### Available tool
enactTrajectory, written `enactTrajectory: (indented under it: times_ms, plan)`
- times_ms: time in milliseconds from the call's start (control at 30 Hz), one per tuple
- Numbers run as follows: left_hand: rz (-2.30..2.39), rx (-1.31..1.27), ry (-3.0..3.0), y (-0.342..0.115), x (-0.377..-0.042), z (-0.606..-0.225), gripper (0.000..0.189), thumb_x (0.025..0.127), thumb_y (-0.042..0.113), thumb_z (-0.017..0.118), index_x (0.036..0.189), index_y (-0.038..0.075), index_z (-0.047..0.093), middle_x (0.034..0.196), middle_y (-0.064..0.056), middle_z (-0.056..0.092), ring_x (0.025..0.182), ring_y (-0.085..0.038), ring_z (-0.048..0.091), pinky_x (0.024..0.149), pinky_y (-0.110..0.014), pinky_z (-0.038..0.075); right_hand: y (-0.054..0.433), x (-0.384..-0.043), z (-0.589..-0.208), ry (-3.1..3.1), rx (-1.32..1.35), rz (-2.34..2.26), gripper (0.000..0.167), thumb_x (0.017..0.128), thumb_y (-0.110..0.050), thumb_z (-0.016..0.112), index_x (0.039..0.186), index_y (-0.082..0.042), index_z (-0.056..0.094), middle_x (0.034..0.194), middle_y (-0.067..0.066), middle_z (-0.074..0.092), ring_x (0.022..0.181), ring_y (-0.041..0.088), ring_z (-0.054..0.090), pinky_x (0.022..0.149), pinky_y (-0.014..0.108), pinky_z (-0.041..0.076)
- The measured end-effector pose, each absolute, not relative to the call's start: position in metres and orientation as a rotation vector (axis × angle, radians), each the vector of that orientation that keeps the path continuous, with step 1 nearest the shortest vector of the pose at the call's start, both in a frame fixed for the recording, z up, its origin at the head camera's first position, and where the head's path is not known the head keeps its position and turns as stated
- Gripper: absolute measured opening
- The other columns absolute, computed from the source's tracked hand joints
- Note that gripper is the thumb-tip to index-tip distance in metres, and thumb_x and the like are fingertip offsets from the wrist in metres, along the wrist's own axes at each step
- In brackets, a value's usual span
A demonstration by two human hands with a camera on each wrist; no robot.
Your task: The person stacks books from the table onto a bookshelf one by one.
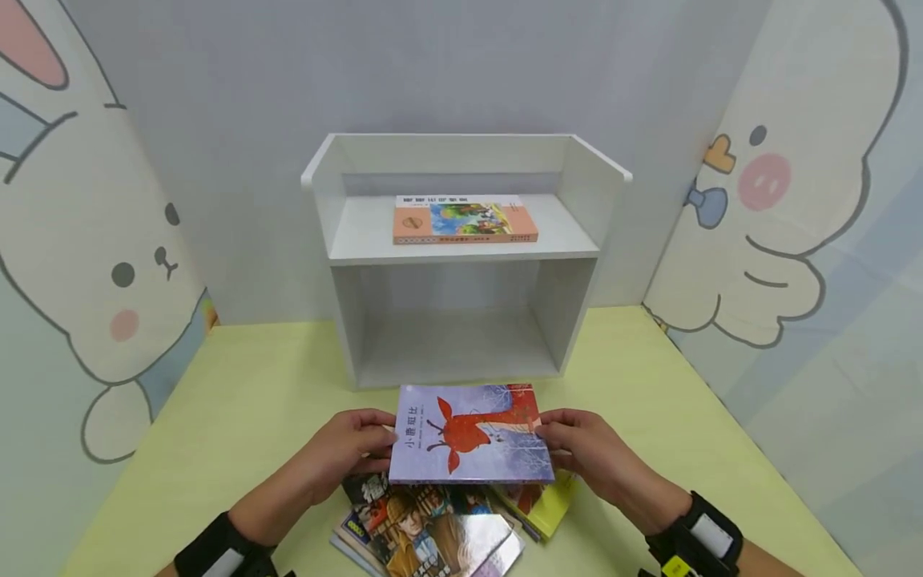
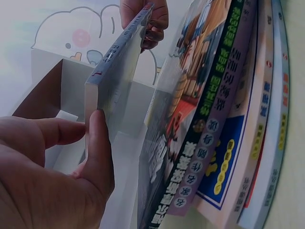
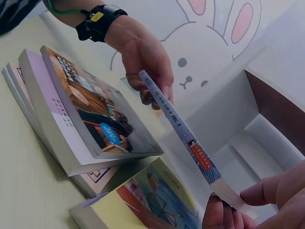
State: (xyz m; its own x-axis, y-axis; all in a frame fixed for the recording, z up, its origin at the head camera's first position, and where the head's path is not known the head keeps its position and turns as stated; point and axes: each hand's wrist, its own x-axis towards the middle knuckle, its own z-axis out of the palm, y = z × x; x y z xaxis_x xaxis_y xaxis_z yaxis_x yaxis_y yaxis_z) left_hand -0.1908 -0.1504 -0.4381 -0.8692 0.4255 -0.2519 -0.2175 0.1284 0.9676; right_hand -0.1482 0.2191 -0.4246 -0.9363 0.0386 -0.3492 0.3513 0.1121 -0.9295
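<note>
A thin lavender picture book (image 1: pixel 472 437) with a red deer on its cover is held level above a pile of books. My left hand (image 1: pixel 353 445) pinches its left edge, thumb on top and fingers beneath. On the opposite edge my right hand (image 1: pixel 587 449) pinches it the same way; the right wrist view shows the book's spine (image 3: pixel 188 138) between the two hands. Below lies the pile, topped by a glossy comic-style book (image 1: pixel 418 533), with a yellow book (image 1: pixel 551 509) to its right. In the left wrist view several stacked spines (image 2: pixel 209 119) show close to the left hand.
A white two-level shelf (image 1: pixel 461 260) stands just beyond the hands. One orange-and-white book (image 1: pixel 465 220) lies flat on its upper level. The yellow-green table (image 1: pixel 252 401) is bounded by cartoon-printed side panels and a grey back wall (image 1: pixel 461 64).
</note>
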Motion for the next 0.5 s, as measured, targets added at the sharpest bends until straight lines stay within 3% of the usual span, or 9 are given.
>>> enactTrajectory:
  times_ms: [333,500]
  plan:
    - [1.868,0.220,2.074,-0.151,-0.239,-0.431,0.041,0.111,0.010,0.064,0.144,-0.013,0.062,0.131,-0.024,0.073,0.101,-0.023,0.076,0.087,-0.035,0.065,0.216,-0.199,-0.422,2.190,0.152,-1.974,0.041,0.111,-0.017,0.064,0.141,0.011,0.061,0.127,0.021,0.071,0.102,0.028,0.070,0.092,0.037,0.062]
    - [1.895,0.204,2.165,-0.137,-0.272,-0.430,0.040,0.111,0.011,0.065,0.143,-0.013,0.064,0.128,-0.026,0.072,0.097,-0.019,0.075,0.087,-0.034,0.065,0.219,-0.241,-0.423,2.223,0.107,-2.015,0.043,0.112,-0.015,0.061,0.143,0.015,0.059,0.129,0.023,0.071,0.103,0.024,0.070,0.094,0.036,0.059]
